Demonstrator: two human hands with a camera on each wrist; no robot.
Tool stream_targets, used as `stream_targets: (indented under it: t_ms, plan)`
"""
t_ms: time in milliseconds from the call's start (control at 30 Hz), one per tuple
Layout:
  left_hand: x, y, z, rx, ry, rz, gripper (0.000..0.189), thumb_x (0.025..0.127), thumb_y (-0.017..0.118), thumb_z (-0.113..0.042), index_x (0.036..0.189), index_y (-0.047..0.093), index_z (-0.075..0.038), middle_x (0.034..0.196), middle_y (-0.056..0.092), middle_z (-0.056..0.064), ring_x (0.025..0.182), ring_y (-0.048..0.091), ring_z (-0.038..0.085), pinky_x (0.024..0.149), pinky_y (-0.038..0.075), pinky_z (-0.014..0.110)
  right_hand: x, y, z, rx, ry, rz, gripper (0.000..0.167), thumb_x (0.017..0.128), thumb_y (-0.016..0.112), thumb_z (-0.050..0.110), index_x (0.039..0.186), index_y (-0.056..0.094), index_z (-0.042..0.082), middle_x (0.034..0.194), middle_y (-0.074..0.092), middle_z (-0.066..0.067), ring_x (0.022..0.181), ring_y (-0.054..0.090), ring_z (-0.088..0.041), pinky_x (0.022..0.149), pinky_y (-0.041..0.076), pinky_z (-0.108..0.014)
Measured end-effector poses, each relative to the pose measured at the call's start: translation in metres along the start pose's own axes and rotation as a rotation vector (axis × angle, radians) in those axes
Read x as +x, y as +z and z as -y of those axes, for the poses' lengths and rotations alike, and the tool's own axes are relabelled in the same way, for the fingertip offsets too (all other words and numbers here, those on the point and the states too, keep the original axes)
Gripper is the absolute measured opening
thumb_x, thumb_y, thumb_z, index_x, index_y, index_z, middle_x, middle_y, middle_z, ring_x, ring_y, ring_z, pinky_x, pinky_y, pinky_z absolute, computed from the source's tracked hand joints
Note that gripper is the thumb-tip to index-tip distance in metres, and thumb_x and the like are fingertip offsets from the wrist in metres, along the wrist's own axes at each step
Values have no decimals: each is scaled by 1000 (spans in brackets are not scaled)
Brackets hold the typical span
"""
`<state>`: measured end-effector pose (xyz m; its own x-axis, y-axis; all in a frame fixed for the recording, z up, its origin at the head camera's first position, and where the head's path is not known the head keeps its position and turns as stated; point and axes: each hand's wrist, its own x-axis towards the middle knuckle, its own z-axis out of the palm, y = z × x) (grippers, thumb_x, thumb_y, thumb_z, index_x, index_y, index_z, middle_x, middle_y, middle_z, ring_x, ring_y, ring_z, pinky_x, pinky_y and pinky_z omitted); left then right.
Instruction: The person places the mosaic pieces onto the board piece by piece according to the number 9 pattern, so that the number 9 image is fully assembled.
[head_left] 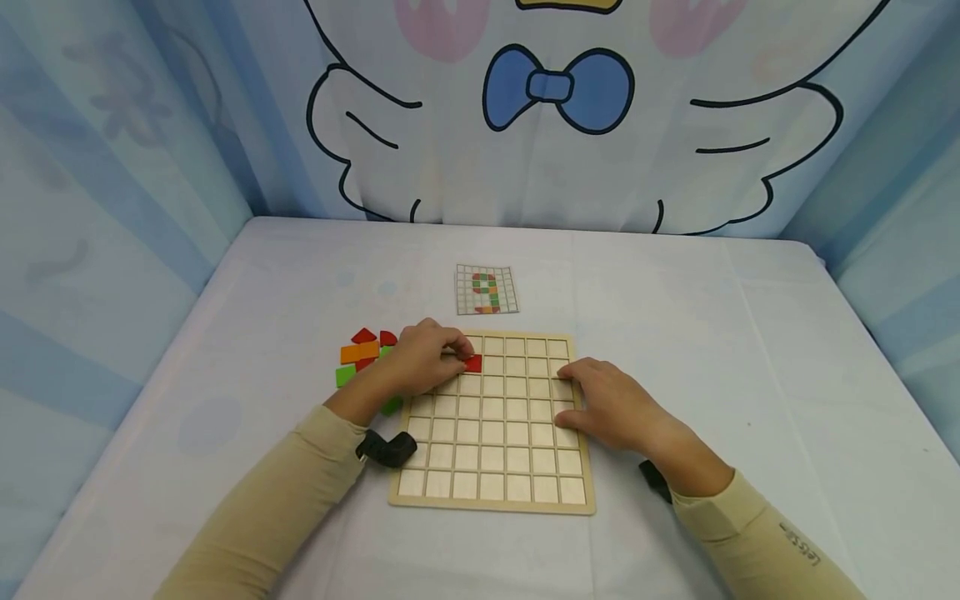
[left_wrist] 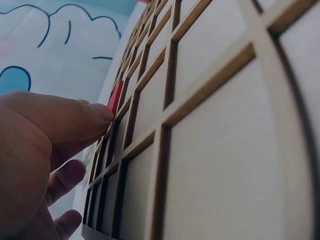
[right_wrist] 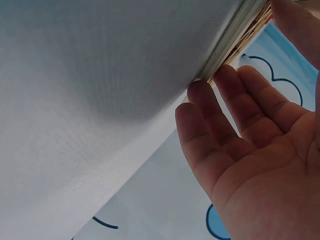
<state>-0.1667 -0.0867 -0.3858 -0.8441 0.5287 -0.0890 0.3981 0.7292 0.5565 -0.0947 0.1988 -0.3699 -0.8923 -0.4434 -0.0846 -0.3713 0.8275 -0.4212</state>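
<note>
Left hand [head_left: 429,360] pinches red tile [head_left: 474,364] near board's [head_left: 491,433] far edge, seemingly placing, levelling needed; loosely spread right hand [head_left: 615,406] touches right edge.

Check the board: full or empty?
Mostly empty: in the head view, the board shows bare cells, except where the left hand pinches a red piece. Cells under that hand: cannot tell.

Head view: forward and down, from above the square pale-wood grid board [head_left: 491,486]; left wrist: very near, skimming its surface, which both share; right wrist: low beside its right edge.
</note>
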Motion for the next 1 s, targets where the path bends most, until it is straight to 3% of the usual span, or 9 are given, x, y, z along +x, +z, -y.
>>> stream_targets:
  t_ms: [267, 667, 1000]
  plan:
    - [-1, -1, 1, -16, -5, 15, 15, 96, 67, -16, 110, 72, -13, 108, 69, -1, 106, 49, 23, 95, 38, 45, 0, 1, -2, -2, 4, 4, 53, 88, 78, 23, 127, 57, -7, 127, 60, -20, 121, 53, -40, 101, 41, -52]
    - [-3, 1, 1, -18, -5, -13, 18, 94, 69, -19, 110, 71, -14, 107, 67, -3, 107, 49, 24, 96, 36, 46, 0, 0, -1, 6, 14, 11, 54, 88, 78, 25, 127, 57, -6, 128, 60, -19, 122, 53, -39, 101, 41, -52]
    - [-17, -9, -1, -44, -100, -41, 18, 94, 70, -21, 110, 72, -16, 113, 65, 1, 111, 48, 25, 93, 39, 45, -1, 1, -3, 4, -3, -1, 53, 88, 78, 23, 127, 57, -6, 127, 60, -20, 121, 53, -40, 101, 41, -51]
